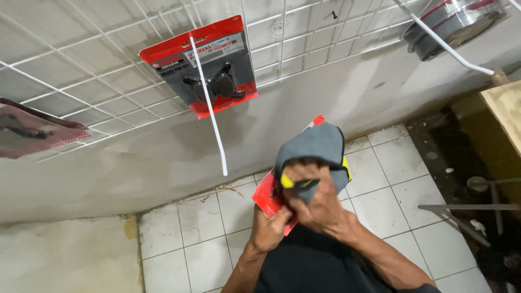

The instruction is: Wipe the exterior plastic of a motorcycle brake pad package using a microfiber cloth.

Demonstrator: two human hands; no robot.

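Observation:
My left hand grips the lower edge of a red flat package, held up in front of me. My right hand is closed on a grey cloth with a yellow edge and presses it against the face of that package. The cloth covers most of the package, so only its red corners show. Above, a red and black blister pack with a black part hangs on a long white hook of the white wire grid on the wall.
Another packet hangs at the left edge of the grid. A round metal and red item hangs at the top right. White floor tiles lie below, with a wooden board and metal bars at the right.

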